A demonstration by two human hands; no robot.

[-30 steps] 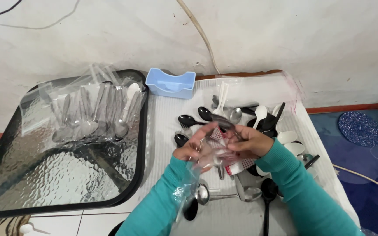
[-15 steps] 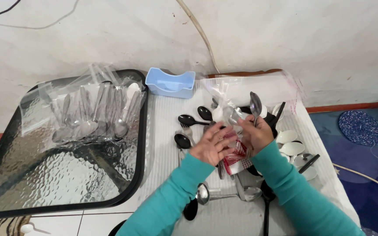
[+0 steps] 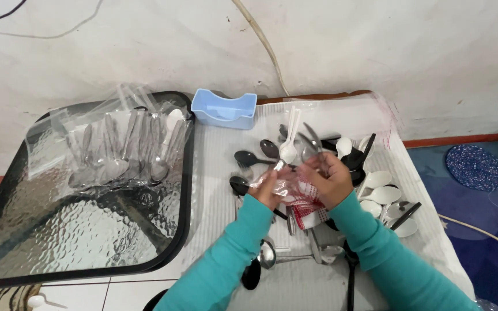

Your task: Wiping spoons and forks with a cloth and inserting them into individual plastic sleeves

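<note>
Both of my hands are over a white ribbed cloth scattered with spoons. My left hand and my right hand together hold a small clear plastic bag with red print. A white plastic spoon and a metal spoon stick up out of the bag's mouth, between my fingers. Black spoons lie just left of the hands. White spoons lie to the right. Metal spoons rest under my forearms, which are in teal sleeves.
A black-framed textured glass tray sits at the left, with several clear bags of spoons on it. A light blue plastic holder stands by the wall. A blue mat lies on the floor at the right.
My hands moved up and right with the bag, then settled back a little. Spoons now stand in the bag's mouth, with both hands closed around it.
</note>
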